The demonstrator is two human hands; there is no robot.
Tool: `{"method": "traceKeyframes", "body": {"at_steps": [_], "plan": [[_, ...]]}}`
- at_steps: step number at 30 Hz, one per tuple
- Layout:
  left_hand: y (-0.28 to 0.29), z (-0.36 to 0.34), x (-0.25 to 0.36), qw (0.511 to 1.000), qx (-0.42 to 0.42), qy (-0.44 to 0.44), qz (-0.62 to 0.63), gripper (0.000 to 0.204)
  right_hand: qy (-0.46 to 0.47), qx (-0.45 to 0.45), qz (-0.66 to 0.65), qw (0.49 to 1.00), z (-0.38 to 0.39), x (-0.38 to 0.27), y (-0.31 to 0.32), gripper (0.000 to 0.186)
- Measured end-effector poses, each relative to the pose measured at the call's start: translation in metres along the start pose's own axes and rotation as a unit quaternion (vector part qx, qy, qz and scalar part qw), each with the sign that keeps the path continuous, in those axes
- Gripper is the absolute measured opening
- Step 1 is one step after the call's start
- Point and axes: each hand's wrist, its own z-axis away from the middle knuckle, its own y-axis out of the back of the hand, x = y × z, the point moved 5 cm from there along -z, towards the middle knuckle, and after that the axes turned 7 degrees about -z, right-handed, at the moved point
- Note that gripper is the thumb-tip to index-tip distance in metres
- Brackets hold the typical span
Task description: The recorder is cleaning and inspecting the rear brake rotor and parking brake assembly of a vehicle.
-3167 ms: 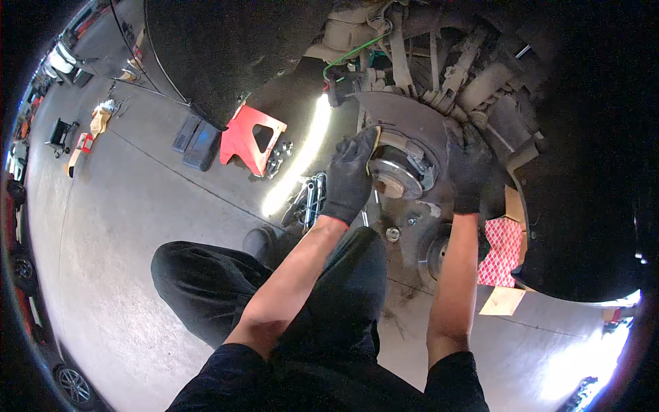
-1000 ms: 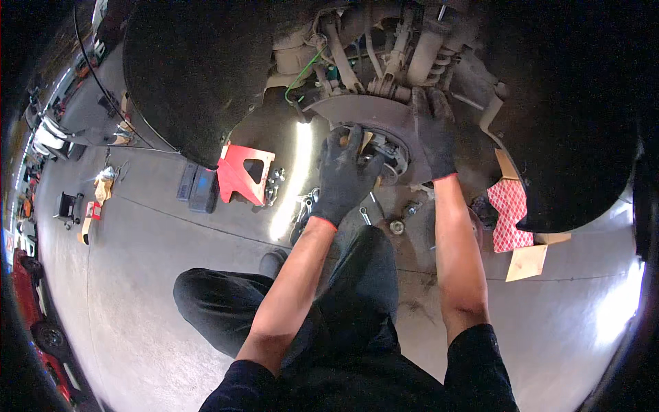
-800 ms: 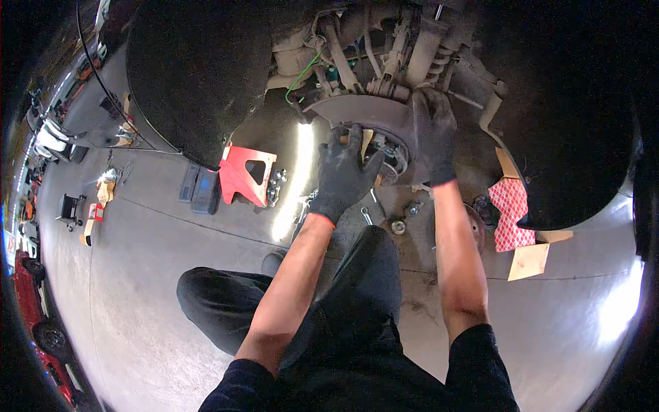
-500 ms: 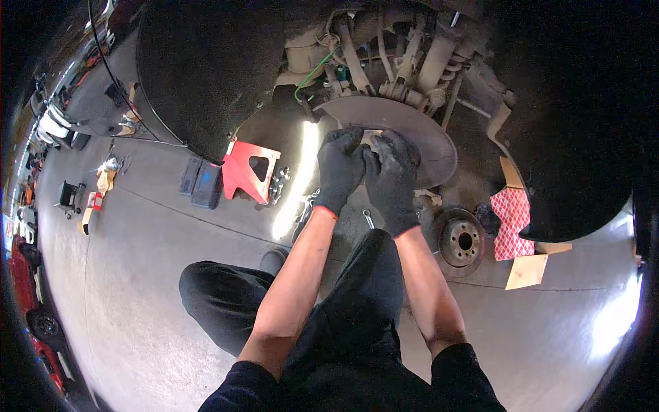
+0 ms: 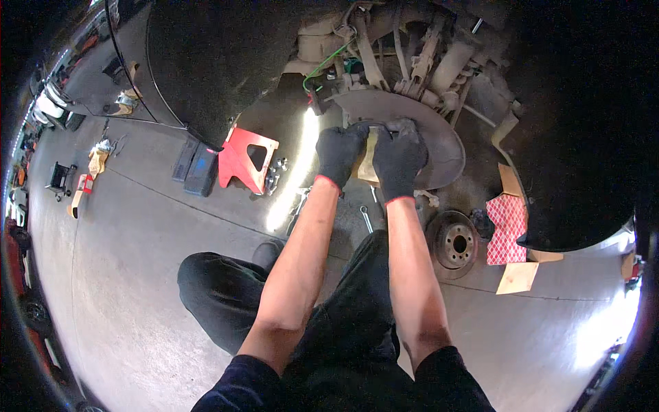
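Observation:
Both my hands wear black gloves with red cuffs and meet in front of the round brake dust shield [image 5: 446,154]. A tan, sheet-like strip [image 5: 368,158] shows between them and hangs below the fingers. My left hand [image 5: 339,154] is closed at the strip's left edge, near the shield's left side. My right hand [image 5: 400,161] is curled at its right edge, over the shield's face. The gloves hide the strip's upper part and the hub area behind. Beneath the hands, a combination wrench [image 5: 366,218] lies on the floor.
Dusty suspension arms [image 5: 419,62] and a green cord [image 5: 329,60] are above. A lit work light [image 5: 294,172] and red stand [image 5: 235,161] are left, beside a dark case [image 5: 199,168]. Right are a brake disc [image 5: 458,244], a red-and-white patterned box [image 5: 506,230] and a dark body panel [image 5: 576,172].
My hands have drawn slightly apart, and more of the tan strip shows between them. The view has shifted a little, moving the shield and suspension rightward.

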Motion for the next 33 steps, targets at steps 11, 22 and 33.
{"method": "traceKeyframes", "body": {"at_steps": [11, 22, 33], "plan": [[0.003, 0.006, 0.009, 0.996, 0.067, 0.023, -0.053, 0.043, 0.060, 0.000, 0.096, 0.994, 0.000, -0.009, -0.005, 0.029], [0.018, 0.012, 0.028, 0.982, 0.041, 0.146, -0.113, 0.039, 0.072, -0.051, 0.170, 0.981, -0.003, -0.002, -0.011, 0.025], [0.013, 0.018, 0.030, 0.987, 0.060, 0.150, -0.017, 0.031, 0.095, -0.042, 0.072, 0.992, -0.006, 0.001, -0.011, 0.023]]}}
